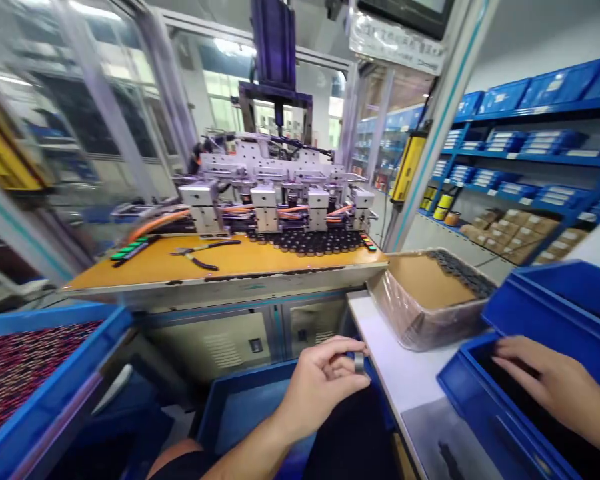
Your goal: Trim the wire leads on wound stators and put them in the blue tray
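Head view: left fingers [341,346] pinch a metal ring [359,363] at their tips; right fingers [519,349] reach into the blue bin [485,405] beneath them, grip hidden. Seemingly a picking step; next calls for a sure pinch.

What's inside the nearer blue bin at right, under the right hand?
Inside the blue bin, only a dark, near-black area shows; whether it's parts or shadow, I can't tell. The right hand covers some of the interior.

Right hand [555,377] in the bin [473,390], carton [403,310] beyond, leftward.
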